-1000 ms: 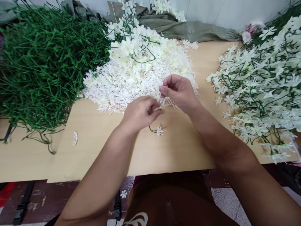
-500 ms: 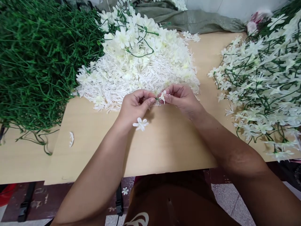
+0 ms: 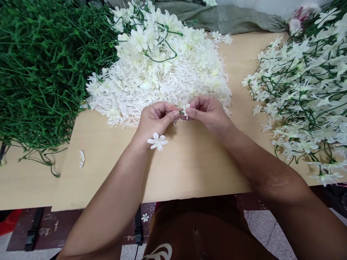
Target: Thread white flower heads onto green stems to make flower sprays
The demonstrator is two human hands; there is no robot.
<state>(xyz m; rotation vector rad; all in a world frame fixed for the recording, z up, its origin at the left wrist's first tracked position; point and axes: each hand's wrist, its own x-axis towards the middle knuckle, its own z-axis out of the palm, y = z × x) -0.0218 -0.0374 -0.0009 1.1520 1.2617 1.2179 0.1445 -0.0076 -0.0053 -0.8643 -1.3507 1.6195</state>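
My left hand (image 3: 157, 119) is closed, pinching a thin green stem whose finished white flower (image 3: 157, 141) hangs below my wrist. My right hand (image 3: 208, 112) is closed too, pinching a small white blossom (image 3: 185, 109) against the stem's tip held by my left fingers. Both hands meet above the near edge of a large pile of loose white blossoms (image 3: 159, 72) on the light wooden table (image 3: 189, 169).
A heap of bare green stems (image 3: 46, 68) fills the left side. Finished stems with white flowers (image 3: 306, 97) lie piled at the right. A single white petal (image 3: 81, 159) lies on the table at the left. A grey-green sack (image 3: 222, 21) lies along the back.
My hands came together, the right one bringing a blossom to the stem tip in the left. The stem's hanging flower swung from beside my left hand to below my wrist.
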